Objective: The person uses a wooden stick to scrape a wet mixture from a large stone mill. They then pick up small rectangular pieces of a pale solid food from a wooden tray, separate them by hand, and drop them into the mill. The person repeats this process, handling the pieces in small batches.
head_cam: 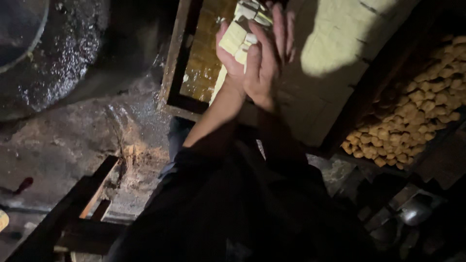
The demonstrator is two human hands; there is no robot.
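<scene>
Currently I read both hands raised at upper centre of the frame: left hand [232, 56] cupped under pale tofu blocks [237, 38], right hand [266, 58] closed against them, apparently steadying the stack. Directly beneath lies a wooden tray [175, 63]; fried golden pieces [412, 116] pile at right.

The two hands are pressed together at the top middle, the left hand [232, 53] under and left of the right hand [264, 58], with tofu blocks [236, 39] stacked between them; behind them lies a wooden tray [175, 63]; a cut slab [335, 43] lies to its right; farther right sits a heap of what may be fried pieces [412, 116]; a big pan [24, 29] stands far left.
</scene>
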